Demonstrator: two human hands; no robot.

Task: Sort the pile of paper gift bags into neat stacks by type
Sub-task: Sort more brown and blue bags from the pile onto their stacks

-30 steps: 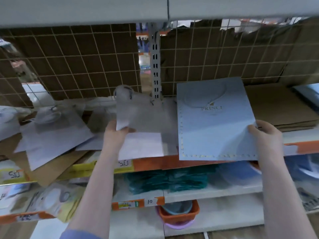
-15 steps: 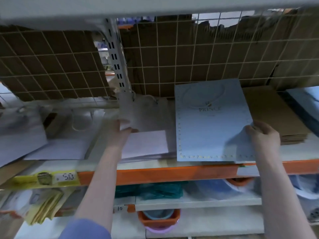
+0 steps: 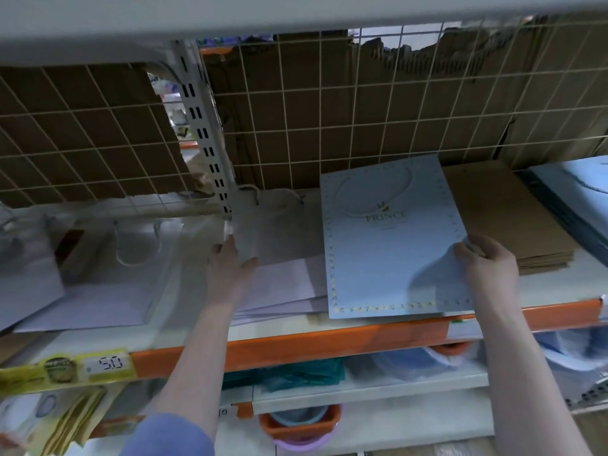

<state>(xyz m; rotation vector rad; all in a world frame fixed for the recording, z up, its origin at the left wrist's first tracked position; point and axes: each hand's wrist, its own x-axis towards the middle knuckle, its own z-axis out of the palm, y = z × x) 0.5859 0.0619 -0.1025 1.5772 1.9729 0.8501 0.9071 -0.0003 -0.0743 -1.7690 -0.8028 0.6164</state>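
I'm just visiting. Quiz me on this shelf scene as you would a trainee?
1. True or false: the right hand grips the light blue bag at its right edge.
2. What lies directly right of that bag: A) brown paper bags, B) teal bags, C) an orange bowl?
3. Fill in: the gold word printed on that bag is ____.

Key: 1 true; 2 A; 3 PRINCE. The left hand rests on the grey-white bags.

A retail shop is indicated. Stock is laid flat on tiered metal shelving with an orange front rail (image 3: 329, 343), backed by wire grid panels (image 3: 329, 126). A yellow price label (image 3: 108, 363) marked "50" is fixed to the edge.
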